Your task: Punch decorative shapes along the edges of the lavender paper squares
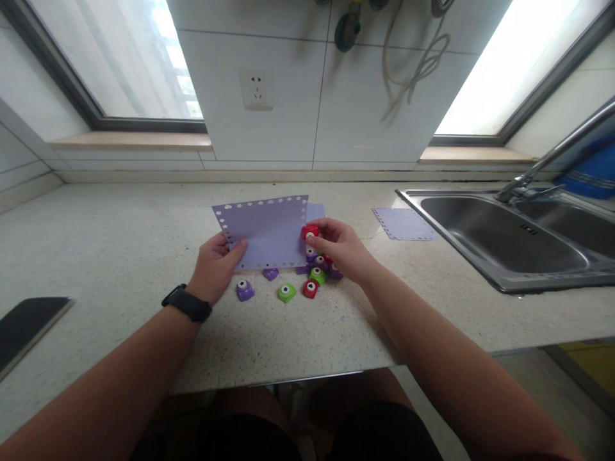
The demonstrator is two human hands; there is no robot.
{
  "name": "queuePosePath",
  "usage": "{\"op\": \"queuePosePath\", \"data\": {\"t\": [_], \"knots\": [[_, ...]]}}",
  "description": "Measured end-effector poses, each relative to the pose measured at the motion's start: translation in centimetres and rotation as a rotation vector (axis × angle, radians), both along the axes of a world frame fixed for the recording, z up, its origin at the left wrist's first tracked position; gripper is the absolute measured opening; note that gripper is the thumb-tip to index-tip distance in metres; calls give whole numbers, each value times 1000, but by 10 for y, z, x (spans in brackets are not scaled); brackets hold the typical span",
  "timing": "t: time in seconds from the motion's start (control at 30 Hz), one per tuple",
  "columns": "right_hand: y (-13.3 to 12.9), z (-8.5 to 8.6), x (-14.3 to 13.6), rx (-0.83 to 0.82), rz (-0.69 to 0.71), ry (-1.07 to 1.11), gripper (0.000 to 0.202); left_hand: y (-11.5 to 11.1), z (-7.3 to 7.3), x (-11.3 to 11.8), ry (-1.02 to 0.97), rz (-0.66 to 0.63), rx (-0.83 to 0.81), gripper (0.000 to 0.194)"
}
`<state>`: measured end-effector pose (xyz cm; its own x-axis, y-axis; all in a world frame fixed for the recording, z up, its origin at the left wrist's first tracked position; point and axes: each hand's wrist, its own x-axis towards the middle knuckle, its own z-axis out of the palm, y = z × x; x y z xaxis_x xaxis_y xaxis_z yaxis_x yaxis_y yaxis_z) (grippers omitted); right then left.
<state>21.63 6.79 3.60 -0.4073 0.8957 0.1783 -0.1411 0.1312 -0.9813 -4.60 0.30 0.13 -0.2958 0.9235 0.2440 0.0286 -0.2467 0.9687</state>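
Two bare hands work over a speckled countertop [144, 256], holding a lilac sheet of paper [269, 234] between them, raised and tilted so that its face is toward the camera. Its top, left and bottom edges carry a border of small punched-out shapes. The left hand [216, 266], with a black watch [187, 303] on its wrist, pinches the sheet's lower left corner, thumb lying over the front. The right hand [341, 250] grips a red punch [310, 231] between thumb and fingers and presses it against the sheet's right edge, at about mid height. Below the paper, a loose cluster of small punches lies on the counter: a purple punch [245, 290] at the left, a green punch [287, 293] beside it, another red punch [310, 289] further right, and a few more purple, green and red ones crowded under the right hand, partly hidden by it. A second lilac sheet [405, 224] with a punched border lies flat on the counter to the right, well apart from the hands and just beside a steel sink [504, 240] with its faucet [542, 166]. A dark phone [26, 326] rests near the counter's left edge. On the tiled wall behind, a white socket [256, 88] sits between two windows.
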Motion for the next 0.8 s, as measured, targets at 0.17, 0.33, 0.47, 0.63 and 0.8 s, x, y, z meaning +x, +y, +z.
{"op": "queuePosePath", "data": {"t": [0.17, 0.33, 0.47, 0.63, 0.8], "knots": [[1, -3, -1, -8, 19, -2, 35, -1, 1, 0, 6, -21, -10, 49], [0, -4, -2, -8, 22, -6, 36, -1, 1, 1, -12, -39, -14, 49], [0, -4, -2, -9, 16, -2, 36, -1, 2, 2, -26, -50, -21, 50], [0, -3, -2, -11, 14, -4, 36, -1, 1, 1, -19, -56, -27, 50], [0, -3, -2, -1, 14, -3, 35, -1, 0, 0, -14, -65, -19, 50]]}}
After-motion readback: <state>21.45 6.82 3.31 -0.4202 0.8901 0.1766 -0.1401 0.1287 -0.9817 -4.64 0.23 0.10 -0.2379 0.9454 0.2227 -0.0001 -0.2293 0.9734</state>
